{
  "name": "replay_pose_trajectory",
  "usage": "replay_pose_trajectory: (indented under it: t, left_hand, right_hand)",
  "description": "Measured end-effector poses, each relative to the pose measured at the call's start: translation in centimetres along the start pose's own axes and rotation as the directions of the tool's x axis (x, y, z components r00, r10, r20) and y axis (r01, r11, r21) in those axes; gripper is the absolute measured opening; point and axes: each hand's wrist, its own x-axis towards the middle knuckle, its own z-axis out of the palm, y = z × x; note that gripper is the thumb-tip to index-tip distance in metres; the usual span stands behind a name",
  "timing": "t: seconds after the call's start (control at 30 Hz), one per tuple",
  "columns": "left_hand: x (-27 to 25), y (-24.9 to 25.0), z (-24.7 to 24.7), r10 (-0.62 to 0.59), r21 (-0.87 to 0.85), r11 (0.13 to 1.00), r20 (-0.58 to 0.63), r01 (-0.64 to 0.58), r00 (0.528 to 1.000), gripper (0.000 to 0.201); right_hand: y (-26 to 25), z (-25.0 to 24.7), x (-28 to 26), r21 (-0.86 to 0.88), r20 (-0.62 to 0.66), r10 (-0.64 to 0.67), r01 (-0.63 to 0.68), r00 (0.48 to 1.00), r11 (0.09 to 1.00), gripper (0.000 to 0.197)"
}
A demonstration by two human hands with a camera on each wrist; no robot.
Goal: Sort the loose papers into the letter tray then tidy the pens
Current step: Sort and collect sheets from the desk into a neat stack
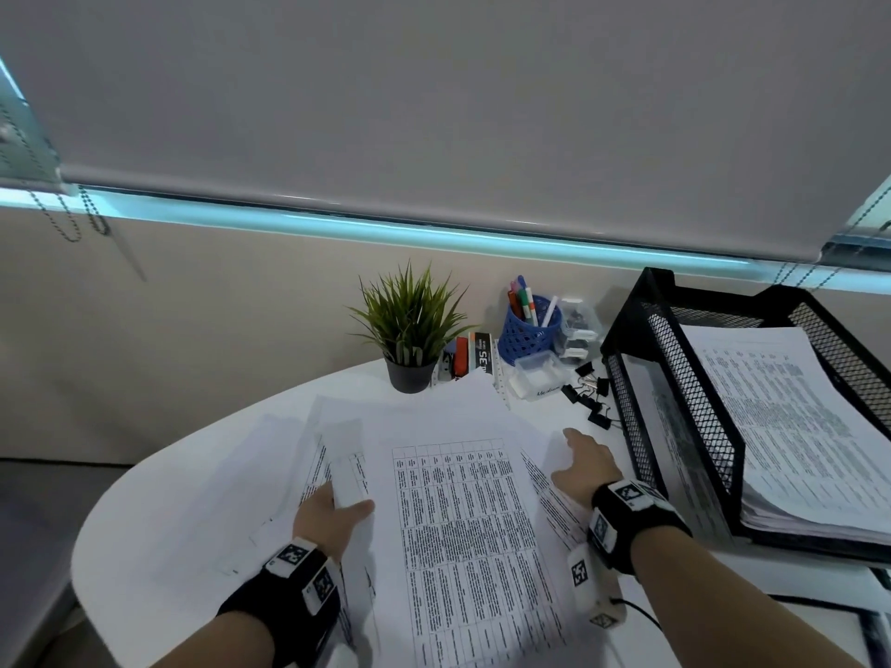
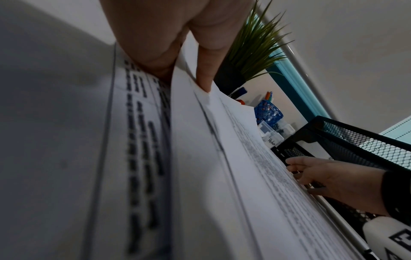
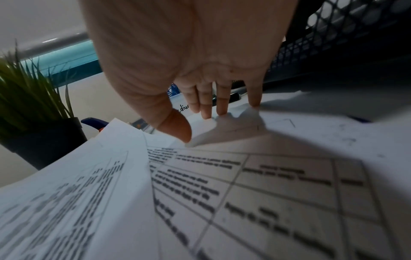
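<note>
Pinching white printed loose papers (image 1: 463,499), the left hand (image 1: 328,515) grips them; the right hand (image 1: 586,462) rests flat, fingers straight, just left of the black mesh letter tray (image 1: 675,426).

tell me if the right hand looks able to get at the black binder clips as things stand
Probably yes. The right hand lies open on the loose papers, and the binder clips sit just beyond its fingertips on bare table, left of the letter tray, with nothing between.
</note>
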Motion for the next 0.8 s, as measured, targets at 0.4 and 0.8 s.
replay_pose_trajectory:
  t: [0.4, 0.8]
  left_hand:
    - [0.7, 0.5, 0.4, -0.062, -0.175, 0.983, 0.016, 0.064, 0.998, 0.020]
    - [-0.4, 0.5, 0.9, 0.005, -0.056, 0.998, 0.043, -0.002, 0.999, 0.028]
  right_hand:
    - [-0.8, 1.4, -1.6, 0.064, 0.083, -0.076, 0.071, 0.994, 0.995, 0.064]
    - [-2.6, 4.3, -5.4, 0.274, 0.031, 0.003, -0.012, 1.000, 0.962, 0.084]
